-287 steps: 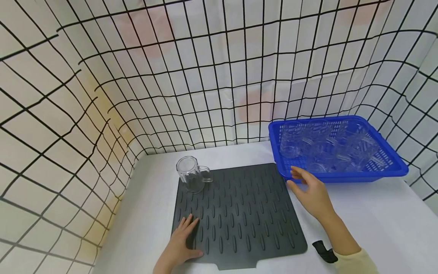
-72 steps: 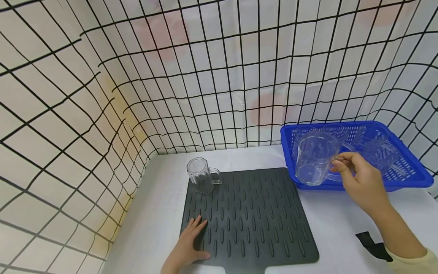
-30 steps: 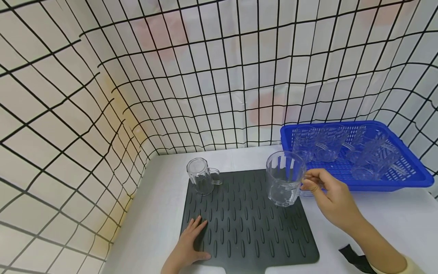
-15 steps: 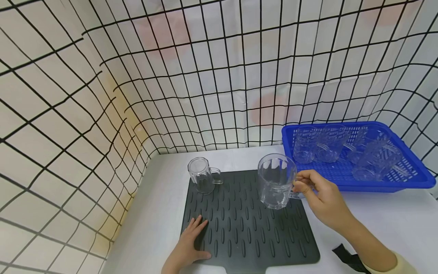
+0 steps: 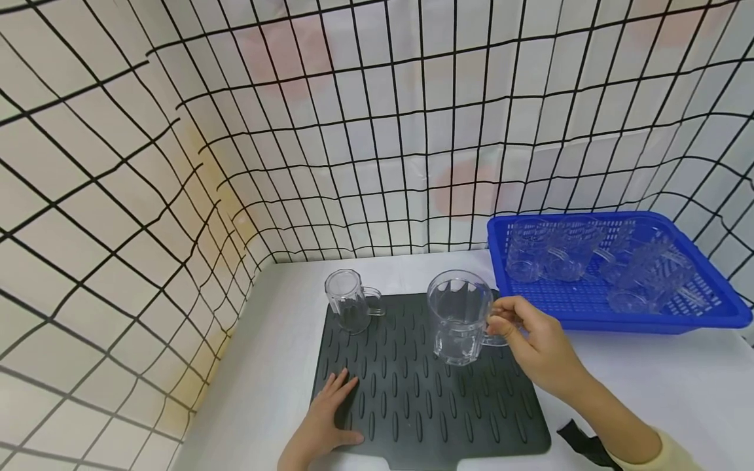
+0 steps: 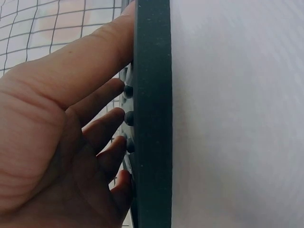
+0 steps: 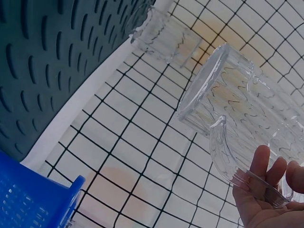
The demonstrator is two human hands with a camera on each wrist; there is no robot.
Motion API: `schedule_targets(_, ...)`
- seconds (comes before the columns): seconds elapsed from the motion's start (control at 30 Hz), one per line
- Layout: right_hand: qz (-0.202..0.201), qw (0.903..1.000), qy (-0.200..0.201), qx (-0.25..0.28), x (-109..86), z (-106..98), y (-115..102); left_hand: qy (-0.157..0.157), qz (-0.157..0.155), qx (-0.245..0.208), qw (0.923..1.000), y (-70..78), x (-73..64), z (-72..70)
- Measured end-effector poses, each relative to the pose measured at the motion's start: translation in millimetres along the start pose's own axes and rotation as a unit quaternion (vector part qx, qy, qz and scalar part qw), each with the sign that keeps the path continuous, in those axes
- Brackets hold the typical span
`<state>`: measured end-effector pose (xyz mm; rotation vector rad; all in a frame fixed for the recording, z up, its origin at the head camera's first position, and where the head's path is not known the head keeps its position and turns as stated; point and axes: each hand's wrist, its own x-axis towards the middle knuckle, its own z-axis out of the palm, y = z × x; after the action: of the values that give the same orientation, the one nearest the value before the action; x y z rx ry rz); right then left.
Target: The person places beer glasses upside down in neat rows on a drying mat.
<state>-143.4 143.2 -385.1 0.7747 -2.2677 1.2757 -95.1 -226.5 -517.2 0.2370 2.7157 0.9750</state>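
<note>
My right hand [image 5: 538, 347] grips the handle of a clear mug [image 5: 458, 327], fingers curled round it. In the head view this mug overlaps the right half of the dark grey ridged mat [image 5: 406, 399]; the right wrist view shows its fluted side and the handle in the fingers [image 7: 260, 164]. A second clear mug [image 5: 349, 304] stands at the mat's far left corner, its handle pointing right. My left hand [image 5: 323, 418] rests with spread fingers on the mat's near left part. Close up, the left hand's thumb [image 6: 90, 54] lies along the mat's edge [image 6: 153, 118].
A blue plastic basket [image 5: 624, 322] with several clear mugs [image 5: 565, 255] stands right of the mat, at the back of the white table [image 5: 235, 386]. Black wire grid [image 5: 377, 157] encloses the back and sides. A black strap [image 5: 583, 445] lies by the right forearm.
My right hand, at the basket's edge earlier, has taken a mug from the basket and carried it left over the mat. It still drifts left. The left hand has stayed on the mat.
</note>
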Motion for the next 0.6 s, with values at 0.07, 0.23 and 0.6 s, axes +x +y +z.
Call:
schedule_targets(0.07, -0.006, 1.0000, 0.000, 0.000, 0.1, 2, 0, 0.000, -0.001, -0.001, 1.0000, 0.2, 0.0, 0.0)
schedule_targets(0.23, -0.011, 0.9999, -0.007, 0.010, 0.8, 6, -2, 0.001, 0.000, -0.004, 1.0000, 0.6, -0.4, -0.1)
schedule_targets(0.6, 0.008, 0.9995, -0.030, 0.011, 3.4, 14, -5, 0.004, -0.001, -0.005, 1.0000, 0.2, -0.3, 0.1)
